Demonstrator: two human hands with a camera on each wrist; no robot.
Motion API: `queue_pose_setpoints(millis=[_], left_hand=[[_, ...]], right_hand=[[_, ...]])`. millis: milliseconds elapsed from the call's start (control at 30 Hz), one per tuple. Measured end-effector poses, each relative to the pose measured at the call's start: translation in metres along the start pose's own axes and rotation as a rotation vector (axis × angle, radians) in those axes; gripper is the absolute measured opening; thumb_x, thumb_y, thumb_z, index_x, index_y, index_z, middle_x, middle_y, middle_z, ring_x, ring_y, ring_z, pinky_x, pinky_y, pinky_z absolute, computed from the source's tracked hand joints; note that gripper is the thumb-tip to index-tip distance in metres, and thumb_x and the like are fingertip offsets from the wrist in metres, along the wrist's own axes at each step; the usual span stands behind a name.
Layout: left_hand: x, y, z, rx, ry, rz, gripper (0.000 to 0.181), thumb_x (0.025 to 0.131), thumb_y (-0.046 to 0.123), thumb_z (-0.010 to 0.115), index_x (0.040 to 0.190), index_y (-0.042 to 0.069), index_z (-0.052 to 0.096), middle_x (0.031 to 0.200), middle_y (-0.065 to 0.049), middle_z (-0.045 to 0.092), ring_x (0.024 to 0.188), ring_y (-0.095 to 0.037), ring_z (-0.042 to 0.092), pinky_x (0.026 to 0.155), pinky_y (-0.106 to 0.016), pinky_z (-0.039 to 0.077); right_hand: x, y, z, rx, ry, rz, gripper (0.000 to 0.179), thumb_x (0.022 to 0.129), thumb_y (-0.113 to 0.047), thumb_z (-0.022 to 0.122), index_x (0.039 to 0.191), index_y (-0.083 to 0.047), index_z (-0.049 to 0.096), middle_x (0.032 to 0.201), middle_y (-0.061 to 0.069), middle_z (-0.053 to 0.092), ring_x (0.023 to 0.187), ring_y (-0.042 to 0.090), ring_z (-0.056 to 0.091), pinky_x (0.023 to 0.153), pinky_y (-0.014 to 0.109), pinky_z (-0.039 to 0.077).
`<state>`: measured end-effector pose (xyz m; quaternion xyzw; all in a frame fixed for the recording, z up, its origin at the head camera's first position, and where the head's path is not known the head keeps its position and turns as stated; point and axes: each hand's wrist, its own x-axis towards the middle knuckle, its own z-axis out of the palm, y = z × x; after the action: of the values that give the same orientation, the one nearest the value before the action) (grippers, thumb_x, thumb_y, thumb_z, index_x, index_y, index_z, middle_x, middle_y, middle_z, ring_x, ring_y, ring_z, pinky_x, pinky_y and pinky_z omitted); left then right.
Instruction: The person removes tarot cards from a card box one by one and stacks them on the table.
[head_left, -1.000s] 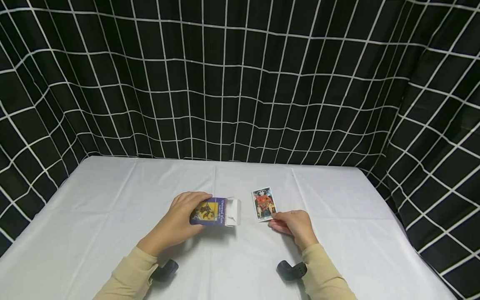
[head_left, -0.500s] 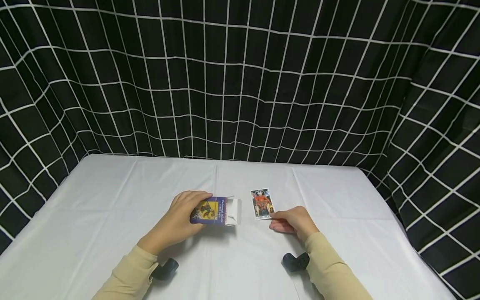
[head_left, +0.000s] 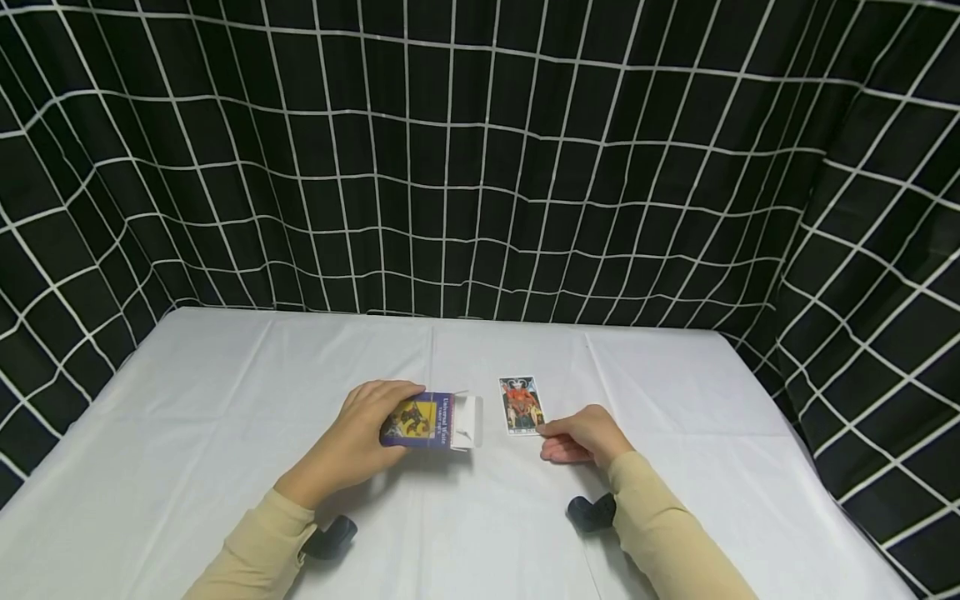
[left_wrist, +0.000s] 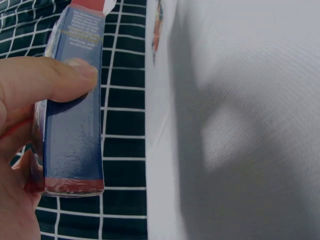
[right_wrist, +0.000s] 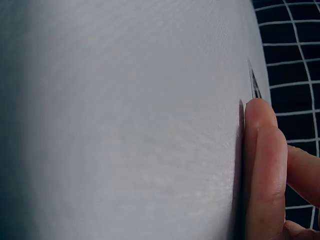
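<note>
My left hand (head_left: 372, 433) grips a blue tarot deck box (head_left: 417, 421) by its closed end, above the table. In the head view the box's white flap (head_left: 468, 422) stands open toward the right. The left wrist view shows the thumb (left_wrist: 80, 80) pressed along the box's narrow blue side, which carries small print. To the right, my right hand (head_left: 588, 436) pinches the near right corner of a tarot card (head_left: 521, 404), face up with a red horned figure, close over the cloth. In the right wrist view only a thin sliver of the card (right_wrist: 255, 84) shows past the fingertips.
A white cloth covers the table (head_left: 247, 400). Black curtains with a white grid (head_left: 450, 167) rise behind it and on both sides. A dark device sits at each wrist, the left one (head_left: 330, 537) and the right one (head_left: 591, 512).
The right hand has turned slightly, bringing the card a little left and more upright in the head view, lower to the cloth. The left hand and box have stayed nearly still.
</note>
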<state>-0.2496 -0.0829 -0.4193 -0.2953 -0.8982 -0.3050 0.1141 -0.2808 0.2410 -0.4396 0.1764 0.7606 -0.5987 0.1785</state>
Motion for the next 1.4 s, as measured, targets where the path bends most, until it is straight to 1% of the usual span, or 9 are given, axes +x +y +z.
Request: queue_pose_setpoints(millis=[167,300,500,733,967,1267,1400], left_hand=[[-0.001,0.001,0.0,0.003,0.005,-0.002,0.071,0.066,0.009,0.077,0.131,0.016,0.049,0.13,0.0,0.053,0.122,-0.022,0.042,0.107,-0.044,0.026],[-0.002,0.0,0.0,0.002,0.012,0.001,0.071,0.066,0.009,0.077,0.131,0.016,0.049,0.13,0.0,0.053,0.121,-0.023,0.043,0.107,-0.044,0.026],[-0.004,-0.002,0.002,0.005,0.006,-0.001,0.071,0.066,0.01,0.076,0.131,0.016,0.049,0.13,0.001,0.054,0.121,-0.022,0.043,0.107,-0.044,0.026],[-0.004,-0.001,0.001,0.008,0.009,-0.002,0.071,0.066,0.011,0.076,0.131,0.016,0.049,0.13,0.001,0.053,0.121,-0.022,0.043,0.106,-0.044,0.027],[-0.004,-0.001,0.002,0.001,-0.008,-0.004,0.072,0.066,0.011,0.077,0.132,0.016,0.048,0.131,0.001,0.053,0.122,-0.022,0.042,0.107,-0.044,0.026],[0.0,0.0,0.002,0.001,0.007,0.009,0.071,0.067,0.012,0.077,0.132,0.016,0.048,0.13,0.001,0.053,0.123,-0.022,0.042,0.108,-0.044,0.025],[0.001,0.0,0.003,0.005,0.014,0.018,0.071,0.066,0.012,0.077,0.131,0.016,0.049,0.129,0.001,0.054,0.122,-0.022,0.043,0.107,-0.045,0.027]], right_hand=[[0.001,-0.002,0.001,-0.051,-0.008,0.006,0.017,0.078,-0.007,0.069,0.083,0.009,0.065,0.053,0.008,0.065,0.047,0.013,0.064,0.05,0.023,0.053],[0.001,-0.003,0.002,-0.095,-0.023,0.036,0.015,0.078,-0.007,0.069,0.077,0.007,0.065,0.051,0.007,0.063,0.045,0.012,0.063,0.048,0.023,0.053],[-0.002,-0.003,0.005,-0.153,-0.056,0.058,0.014,0.078,-0.008,0.069,0.075,0.005,0.064,0.051,0.006,0.063,0.044,0.011,0.062,0.048,0.022,0.052],[0.0,-0.003,0.006,-0.171,-0.051,0.051,0.014,0.079,-0.008,0.067,0.074,0.005,0.063,0.05,0.006,0.062,0.043,0.011,0.061,0.046,0.022,0.052],[-0.001,-0.006,0.007,-0.174,-0.041,0.069,0.014,0.08,-0.007,0.066,0.075,0.005,0.061,0.051,0.006,0.062,0.044,0.012,0.062,0.047,0.023,0.052],[-0.002,-0.01,0.006,-0.145,-0.035,0.05,0.014,0.081,-0.007,0.066,0.077,0.006,0.06,0.051,0.006,0.062,0.044,0.012,0.062,0.048,0.023,0.052],[-0.002,-0.009,0.004,-0.149,-0.051,0.04,0.014,0.081,-0.007,0.065,0.078,0.005,0.06,0.051,0.006,0.062,0.044,0.01,0.061,0.048,0.022,0.052]])
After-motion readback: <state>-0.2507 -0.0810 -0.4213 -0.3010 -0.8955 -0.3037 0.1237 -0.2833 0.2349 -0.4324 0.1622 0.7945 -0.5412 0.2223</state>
